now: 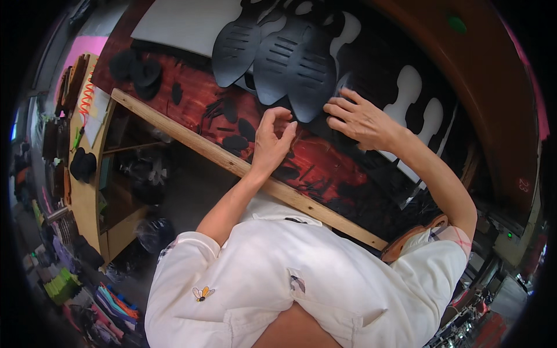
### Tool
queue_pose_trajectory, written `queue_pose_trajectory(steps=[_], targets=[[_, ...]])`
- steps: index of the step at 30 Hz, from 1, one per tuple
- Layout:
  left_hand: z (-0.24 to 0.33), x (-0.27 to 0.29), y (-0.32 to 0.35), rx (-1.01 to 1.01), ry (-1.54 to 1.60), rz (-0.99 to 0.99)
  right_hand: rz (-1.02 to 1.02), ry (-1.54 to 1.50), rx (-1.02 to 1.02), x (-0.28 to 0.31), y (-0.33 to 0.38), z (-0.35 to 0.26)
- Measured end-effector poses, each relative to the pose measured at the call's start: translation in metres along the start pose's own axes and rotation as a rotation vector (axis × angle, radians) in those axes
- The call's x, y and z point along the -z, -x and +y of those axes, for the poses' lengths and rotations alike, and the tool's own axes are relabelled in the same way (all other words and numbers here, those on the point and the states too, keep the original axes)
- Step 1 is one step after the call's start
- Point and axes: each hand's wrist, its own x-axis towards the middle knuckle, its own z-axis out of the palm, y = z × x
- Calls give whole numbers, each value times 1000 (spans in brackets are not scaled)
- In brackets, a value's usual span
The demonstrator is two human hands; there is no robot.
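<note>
**Beware of snags among overlapping pieces**

Find the slotted black pieces (278, 81) overlapped on the worktop (194, 81), with lower tips close to both hands. Note the left hand (271, 142) half curled, showing nothing between parted thumb and fingers. Cannot tell the hold of the right hand (366, 122), with bent fingers beside the rightmost piece. Could drag two pieces at once because of the overlap. Might also catch loose black scraps (235, 142), scattered nearby. With a hasty pull, could slip over the wooden rail (180, 133).
</note>
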Motion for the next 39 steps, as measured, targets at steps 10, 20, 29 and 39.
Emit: queue_pose_trajectory(steps=[10,20,29,39], targets=[[-12,15,-8,83,25,-134,-18,-64,-260,46,14,19],[-17,24,-14,137,407,225,-32,-70,139,25,-96,35],[-12,22,-34,110,342,321,301,-67,98,50,-105,48],[3,63,-51,53,84,563,421,-189,11,77,-138,89]])
